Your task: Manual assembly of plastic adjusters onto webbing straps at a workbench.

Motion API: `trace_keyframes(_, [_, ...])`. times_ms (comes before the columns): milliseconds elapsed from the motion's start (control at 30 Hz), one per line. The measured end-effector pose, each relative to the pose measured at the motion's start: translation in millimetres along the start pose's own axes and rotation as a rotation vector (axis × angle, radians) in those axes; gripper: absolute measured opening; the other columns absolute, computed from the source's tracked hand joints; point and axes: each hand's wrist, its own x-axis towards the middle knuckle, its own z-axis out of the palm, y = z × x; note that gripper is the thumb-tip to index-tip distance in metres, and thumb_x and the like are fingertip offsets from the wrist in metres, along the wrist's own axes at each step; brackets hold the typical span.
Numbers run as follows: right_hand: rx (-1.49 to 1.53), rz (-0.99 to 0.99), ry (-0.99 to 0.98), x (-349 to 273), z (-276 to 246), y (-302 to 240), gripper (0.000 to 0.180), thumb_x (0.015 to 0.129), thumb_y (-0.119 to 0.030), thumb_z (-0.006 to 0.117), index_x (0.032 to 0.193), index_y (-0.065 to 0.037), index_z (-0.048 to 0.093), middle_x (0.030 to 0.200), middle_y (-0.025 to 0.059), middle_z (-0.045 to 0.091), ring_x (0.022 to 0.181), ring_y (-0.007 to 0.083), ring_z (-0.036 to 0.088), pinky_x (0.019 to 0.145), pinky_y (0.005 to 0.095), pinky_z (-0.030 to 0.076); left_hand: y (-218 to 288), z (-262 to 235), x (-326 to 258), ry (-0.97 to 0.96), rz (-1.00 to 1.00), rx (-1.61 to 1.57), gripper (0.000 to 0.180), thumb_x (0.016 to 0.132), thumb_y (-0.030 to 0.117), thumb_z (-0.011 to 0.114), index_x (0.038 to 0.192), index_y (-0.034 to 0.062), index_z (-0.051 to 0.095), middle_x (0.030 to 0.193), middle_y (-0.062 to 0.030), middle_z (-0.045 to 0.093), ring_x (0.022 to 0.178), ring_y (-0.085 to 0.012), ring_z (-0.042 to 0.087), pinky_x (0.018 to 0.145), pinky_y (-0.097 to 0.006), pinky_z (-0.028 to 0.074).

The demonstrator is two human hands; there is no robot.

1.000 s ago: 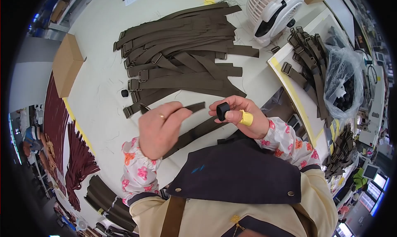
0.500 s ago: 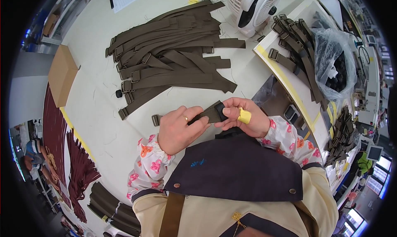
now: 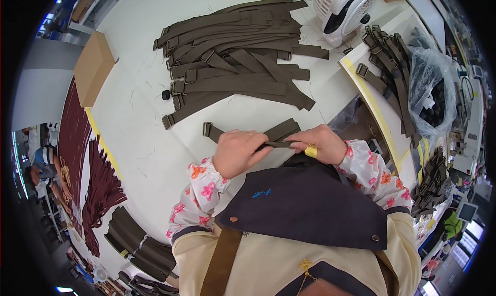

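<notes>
Between my two hands, just in front of my apron, runs an olive-brown webbing strap with a metal buckle at its left end. My left hand pinches the strap's middle. My right hand, with yellow tape wrapped round a digit, grips it a little to the right. A folded part of the webbing is stretched edge-on between the fingers, and another length sticks up behind it. Beyond lies a pile of similar buckled straps on the white table. A small black piece rests at the pile's left.
A white fan stands behind the pile on the right. On the right-hand ledge are more buckled straps and a clear plastic bag of black parts. At left are a cardboard box, maroon cords and a strap bundle.
The black piece at my right fingers no longer shows there. My right hand has turned over and now grips the webbing, drawn edge-on between both hands. The whole view has shifted.
</notes>
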Motion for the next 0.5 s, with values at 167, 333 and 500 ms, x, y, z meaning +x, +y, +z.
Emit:
trace_keyframes(167, [-0.766, -0.470, 0.192, 9.8, -22.1, 45.7, 0.028, 0.071, -0.006, 0.059, 0.099, -0.004, 0.060, 0.078, 0.0083, 0.064, 0.065, 0.0241, 0.062, 0.057, 0.0332, 0.049, -55.9, 4.7, -65.7, 0.169, -0.158, 0.370, 0.016, 0.071, 0.017, 0.067, 0.082, 0.0109, 0.058, 0.074, -0.0011, 0.057, 0.068, -0.0178, 0.056, 0.063, -0.031, 0.042])
trace_keyframes(333, [-0.885, -0.423, 0.151, 27.4, -8.9, 106.6, 0.040, 0.071, -0.003, 0.052, 0.111, -0.005, 0.053, 0.111, 0.0129, 0.056, 0.101, 0.0267, 0.055, 0.085, 0.0370, 0.044, -77.4, 46.7, -108.7, 0.256, -0.322, 0.561, 0.025, 0.072, 0.019, 0.066, 0.096, 0.0131, 0.061, 0.097, -0.0030, 0.059, 0.086, -0.0232, 0.056, 0.078, -0.039, 0.039])
trace_keyframes(500, [-1.045, -0.251, -0.063, 17.5, -3.1, 110.1, 0.054, 0.072, -0.002, 0.052, 0.124, -0.008, 0.042, 0.135, 0.0162, 0.033, 0.124, 0.0316, 0.033, 0.102, 0.0423, 0.029, -97.4, 26.4, -111.7, 0.212, -0.513, 0.209, 0.029, 0.078, 0.022, 0.063, 0.104, 0.0094, 0.061, 0.099, -0.0089, 0.062, 0.090, -0.0281, 0.056, 0.085, -0.044, 0.038])
